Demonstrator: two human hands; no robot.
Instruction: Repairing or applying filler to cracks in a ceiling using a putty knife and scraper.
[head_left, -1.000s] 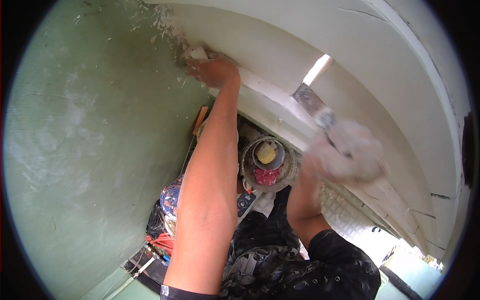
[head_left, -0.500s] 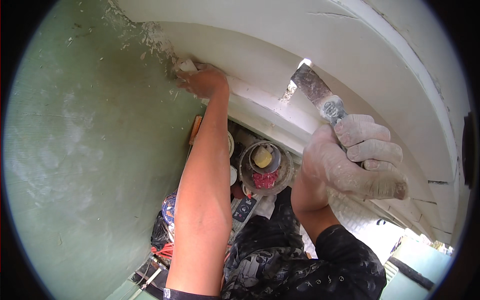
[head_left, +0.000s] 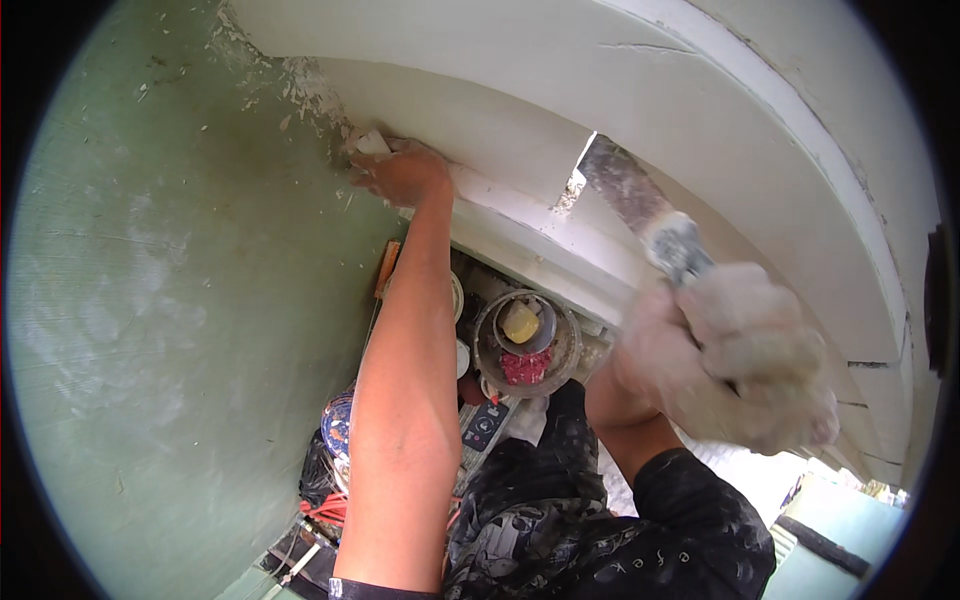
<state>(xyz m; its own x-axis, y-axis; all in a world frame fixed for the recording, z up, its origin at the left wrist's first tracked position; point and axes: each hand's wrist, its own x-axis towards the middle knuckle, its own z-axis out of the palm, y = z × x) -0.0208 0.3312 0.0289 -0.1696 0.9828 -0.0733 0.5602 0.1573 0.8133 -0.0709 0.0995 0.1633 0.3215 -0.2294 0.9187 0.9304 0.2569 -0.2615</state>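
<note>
My right hand [head_left: 735, 350], dusted white and blurred by motion, is closed round the handle of a putty knife [head_left: 628, 185]. The knife's stained metal blade points up and left in front of the white curved panel. At the corner where the green wall [head_left: 150, 290] meets the white trim, my left hand [head_left: 408, 172] is closed on a small whitish flat-sided piece [head_left: 373, 143]. Its exact kind I cannot tell, and the fingers partly cover it. Flaky white filler [head_left: 300, 88] runs along the corner beside that hand.
Below stands a round bucket [head_left: 572, 350] holding a smaller bowl, a yellow block and a red cloth. Paint-spattered containers, a black bag [head_left: 318, 465] and red cord [head_left: 328, 508] lie by the wall. A curved white panel [head_left: 540, 80] overhangs from above.
My right hand and the putty knife have shifted slightly downward and right, now blurred. My left hand stays at the corner with its whitish piece.
</note>
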